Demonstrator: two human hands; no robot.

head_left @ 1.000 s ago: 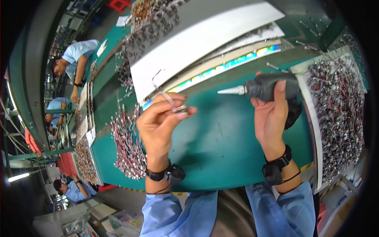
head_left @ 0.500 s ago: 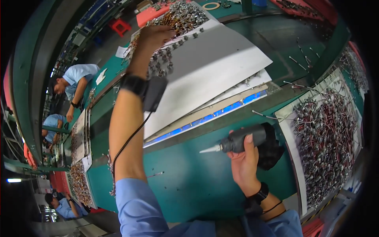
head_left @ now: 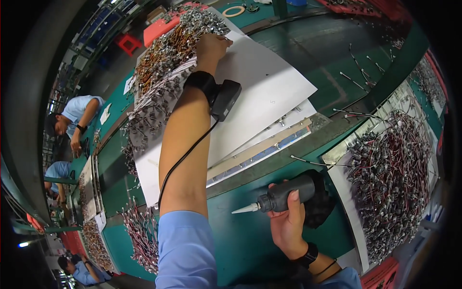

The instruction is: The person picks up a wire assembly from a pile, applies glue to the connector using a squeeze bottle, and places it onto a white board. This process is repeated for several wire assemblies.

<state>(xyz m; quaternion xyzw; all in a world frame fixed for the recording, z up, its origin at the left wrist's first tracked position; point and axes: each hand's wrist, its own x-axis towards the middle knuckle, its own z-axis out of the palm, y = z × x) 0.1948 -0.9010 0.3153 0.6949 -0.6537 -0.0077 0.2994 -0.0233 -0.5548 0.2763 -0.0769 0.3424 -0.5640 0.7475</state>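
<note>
My right hand (head_left: 288, 224) is wrapped round a dark squeeze bottle (head_left: 291, 193), its pale tapered nozzle (head_left: 246, 208) pointing left above the green bench. My left hand (head_left: 213, 47) is stretched far forward to the upper edge of a large white sheet (head_left: 260, 77). Its fingers are bent together beside a heap of small metal parts with orange bits (head_left: 185, 36); what they hold, if anything, is too small to make out. Left of that forearm, rows of small wired parts (head_left: 151, 113) lie along the sheet's edge.
A large pile of parts with red and white wires (head_left: 392, 168) covers a board at right. Another wired bundle (head_left: 142, 233) lies at lower left. A black soft-looking item (head_left: 322, 200) sits behind the bottle. Green posts (head_left: 392, 77) frame the bench; several co-workers (head_left: 79, 115) sit at left.
My left hand has shifted right along the far edge of the white sheet, and its fingers look more bent. The bottle in my right hand has moved slightly left and down in view.
</note>
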